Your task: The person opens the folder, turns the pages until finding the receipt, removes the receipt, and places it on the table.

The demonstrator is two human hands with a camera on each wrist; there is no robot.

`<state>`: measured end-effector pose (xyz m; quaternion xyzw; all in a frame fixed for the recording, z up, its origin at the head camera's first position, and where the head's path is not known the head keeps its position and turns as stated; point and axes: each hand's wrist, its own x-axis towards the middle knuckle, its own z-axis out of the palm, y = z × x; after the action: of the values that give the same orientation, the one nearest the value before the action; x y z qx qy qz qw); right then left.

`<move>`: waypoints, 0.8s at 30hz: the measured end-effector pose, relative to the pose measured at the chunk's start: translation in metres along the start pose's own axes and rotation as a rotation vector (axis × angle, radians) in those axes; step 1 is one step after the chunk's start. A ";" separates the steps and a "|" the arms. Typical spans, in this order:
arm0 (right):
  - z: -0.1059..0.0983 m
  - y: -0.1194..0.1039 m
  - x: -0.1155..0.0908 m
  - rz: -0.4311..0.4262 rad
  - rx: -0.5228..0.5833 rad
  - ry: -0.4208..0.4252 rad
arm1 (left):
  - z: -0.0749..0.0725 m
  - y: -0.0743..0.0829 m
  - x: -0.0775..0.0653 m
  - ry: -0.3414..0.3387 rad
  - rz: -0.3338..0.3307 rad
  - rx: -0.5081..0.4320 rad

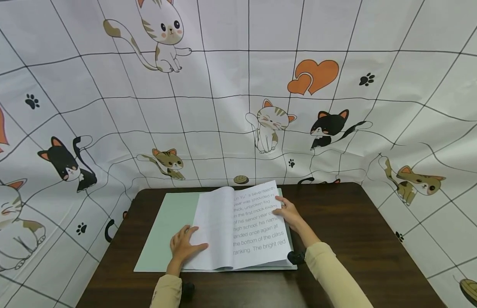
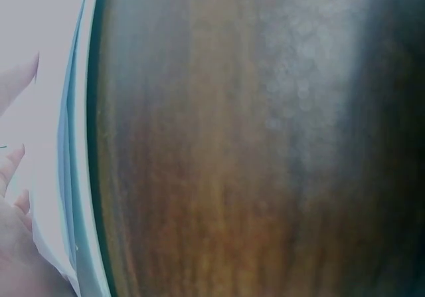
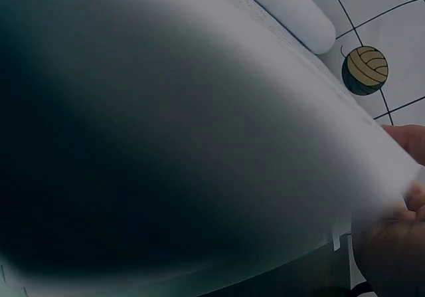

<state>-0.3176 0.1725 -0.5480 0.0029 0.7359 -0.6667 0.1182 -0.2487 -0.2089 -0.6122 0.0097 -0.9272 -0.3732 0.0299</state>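
An open book with a pale green cover lies in the head view. Its left page is white and bulges near the spine; large printed text fills the right page. My left hand rests on the left page with its fingers spread. At the outer edge of the right page, my right hand pinches the sheet between thumb and fingers. The right wrist view shows that sheet lifted, with the hand at its corner. Stacked page edges show beside the left hand in the left wrist view.
The book lies on a dark brown wooden table. Behind and beside the table hangs a white gridded cloth printed with cats, hearts and paw marks. A small black device sits at the right wrist, another at the left.
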 end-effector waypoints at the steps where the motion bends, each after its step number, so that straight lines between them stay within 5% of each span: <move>1: 0.000 0.000 -0.001 -0.006 0.002 -0.004 | -0.001 0.001 0.000 -0.006 -0.004 0.004; 15: 0.002 0.003 -0.009 0.002 -0.028 -0.025 | -0.004 0.005 -0.001 -0.017 -0.013 0.013; 24: 0.005 -0.004 -0.014 -0.022 -0.003 -0.035 | 0.005 -0.007 -0.002 0.103 0.110 -0.039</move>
<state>-0.3039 0.1697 -0.5420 -0.0170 0.7348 -0.6667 0.1236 -0.2470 -0.2103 -0.6206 -0.0226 -0.9161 -0.3881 0.0980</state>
